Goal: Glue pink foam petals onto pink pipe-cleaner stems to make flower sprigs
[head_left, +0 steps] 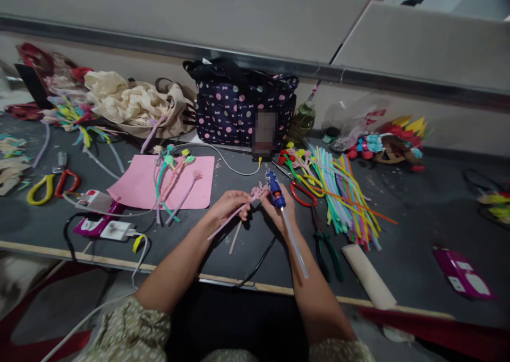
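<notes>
My left hand (233, 208) pinches a pale pink pipe cleaner (229, 220) whose stem slants down toward me. At its upper end is a small pink fuzzy flower (260, 190), between my two hands. My right hand (283, 210) is closed around a blue glue gun (274, 188), its nozzle pointing away from me. A long translucent glue stick (295, 245) sticks out of the gun's back end over my right forearm. The fingertips of my right hand are close to the flower; whether they touch it, I cannot tell. Below my left hand a thin pale stick (236, 238) lies on the table.
Left of my hands, finished pipe-cleaner flowers lie on a pink sheet (203, 184), beside a purple power strip (93, 225) and scissors (40, 189). To the right are green-handled pliers (327, 250), colored pipe cleaners (342, 192) and a beige roll (368, 277). A polka-dot bag (227, 110) stands behind.
</notes>
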